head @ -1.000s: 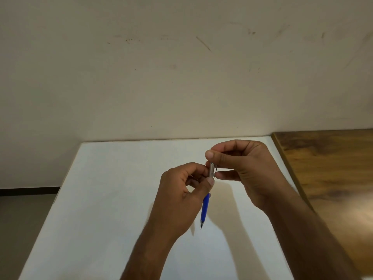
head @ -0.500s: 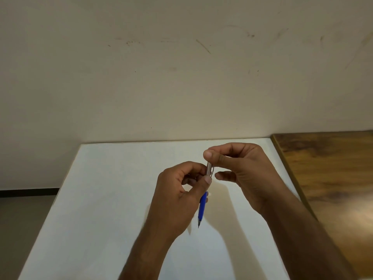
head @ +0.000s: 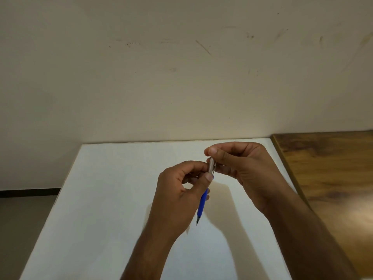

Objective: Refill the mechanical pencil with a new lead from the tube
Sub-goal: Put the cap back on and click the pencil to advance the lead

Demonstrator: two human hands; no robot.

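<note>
Pencil sits mid-frame, slightly right of centre, held above white table; blue lower barrel + dark tip point down toward lower centre, silver upper section w/ clip up near the fingers. Left to right: left hand closed round the barrel, thumb pressed along it just under the silver part, fingers curled behind. Right hand, right of centre, pinched shut, thumb + forefinger on the very top end of the silver section; cannot tell whether it grips the cap or sth thin like a lead. Wooden surface at right edge. Change vs. 1.0 s ago: little; both hands + pencil drifted a bit left/down in frame, grips same, top end not visibly separated. Judgement: step = working the cap/top end, prob. pulling or reseating; no clear progress over the interval. Lead tube not in view, so can't confirm refill stage.
</note>
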